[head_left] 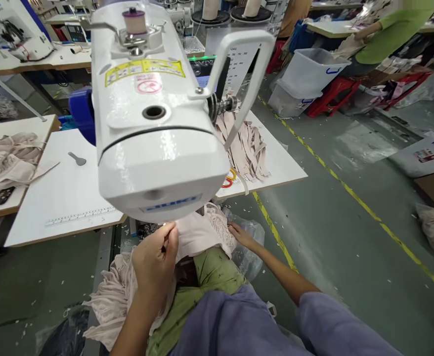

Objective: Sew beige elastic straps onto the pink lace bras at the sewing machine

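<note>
A pale pink lace-trimmed garment piece (198,231) stretches between my two hands, below the head of a white sewing machine (161,168). My left hand (156,252) is closed, thumb against the bent fingers, pinching the fabric's left edge. At the lace on the right side, my right hand (241,234) grips the edge with its fingers partly hidden by the cloth. The needle and presser foot are out of sight behind the machine head. A heap of similar pink pieces (115,291) hangs to the left of my lap.
Pink fabric strips (248,148) and red-and-yellow scissors handles (228,179) lie right of the machine. On the left are a ruler (81,216), a small grey tool (76,158) and more garments (5,160). Plastic bins (309,71) stand beyond a yellow floor line; a co-worker's green sleeve (398,37) is behind.
</note>
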Available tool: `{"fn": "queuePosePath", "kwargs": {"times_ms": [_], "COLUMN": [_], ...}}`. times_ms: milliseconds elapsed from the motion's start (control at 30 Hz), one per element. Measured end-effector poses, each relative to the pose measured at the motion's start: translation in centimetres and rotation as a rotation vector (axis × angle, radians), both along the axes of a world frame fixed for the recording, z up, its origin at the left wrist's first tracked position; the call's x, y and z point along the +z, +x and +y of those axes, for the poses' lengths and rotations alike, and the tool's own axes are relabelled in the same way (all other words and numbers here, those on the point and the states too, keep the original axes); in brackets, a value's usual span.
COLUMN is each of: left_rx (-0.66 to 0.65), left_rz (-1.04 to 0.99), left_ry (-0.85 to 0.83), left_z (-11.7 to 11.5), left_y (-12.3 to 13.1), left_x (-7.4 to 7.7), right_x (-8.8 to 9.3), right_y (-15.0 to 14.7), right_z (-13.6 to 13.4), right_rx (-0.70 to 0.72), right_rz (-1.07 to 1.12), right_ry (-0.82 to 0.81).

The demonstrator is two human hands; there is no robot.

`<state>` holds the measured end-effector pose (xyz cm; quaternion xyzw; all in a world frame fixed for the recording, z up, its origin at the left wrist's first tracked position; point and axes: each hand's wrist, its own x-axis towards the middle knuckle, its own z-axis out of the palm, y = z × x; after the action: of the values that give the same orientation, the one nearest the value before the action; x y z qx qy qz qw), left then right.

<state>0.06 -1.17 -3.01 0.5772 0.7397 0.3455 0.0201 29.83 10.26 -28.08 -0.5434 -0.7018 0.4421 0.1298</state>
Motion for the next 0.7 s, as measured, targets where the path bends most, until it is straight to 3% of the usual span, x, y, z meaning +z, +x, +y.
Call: {"fn": "queuePosePath", "kwargs": {"times_ms": [100, 167, 267, 333, 400, 433, 500, 567, 600, 633, 700], "left_rx": [-0.006, 0.030, -0.010, -0.303, -0.566, -0.609, -0.656, -0.708, -0.729, -0.752, -0.810], "left_rz": [0.004, 0.083, 0.181, 0.117, 0.050, 0.027, -0.082, -0.292, -0.400, -0.493, -0.642], "left_ry": [0.005, 0.097, 0.285, 0.313, 0.226, 0.167, -0.016, -0.365, -0.573, -0.763, -1.015], "left_z": [-0.5, -1.6, -3.8, -4.8, -4.9, -4.6, -3.9, -3.4, -3.3, -3.5, -4.1], "left_y": [-0.3, 0.2, 3.3, 6.6, 9.7, 10.8, 11.8, 11.1, 10.4, 9.5, 7.7], "left_x": [-0.2, -0.2, -0.2, -0.5, -1.4, -2.1, -3.6, -4.7, -5.0, -5.1, -4.9], "right_x": [0.6, 1.3, 3.3, 5.9, 9.8, 12.0, 16.4, 20.0, 21.2, 22.1, 22.8], "right_y": [2.4, 3.9, 5.0, 4.7, 3.7, 2.9, 1.4, -0.2, -0.8, -1.4, -2.4], "right_z": [0.3, 0.4, 0.2, -0.6, -2.2, -3.2, -5.0, -5.6, -5.1, -3.9, 0.3], "right_rx": [0.070, 0.117, 0.152, 0.138, 0.170, 0.220, 0.547, 0.834, 0.878, 0.843, 0.537], "right_rz": [-0.010, -0.018, -0.015, -0.003, 0.034, 0.069, 0.223, 0.383, 0.417, 0.421, 0.341], "right_ry": [0.019, 0.029, 0.064, 0.111, 0.145, 0.146, 0.082, -0.049, -0.095, -0.119, -0.041]}}
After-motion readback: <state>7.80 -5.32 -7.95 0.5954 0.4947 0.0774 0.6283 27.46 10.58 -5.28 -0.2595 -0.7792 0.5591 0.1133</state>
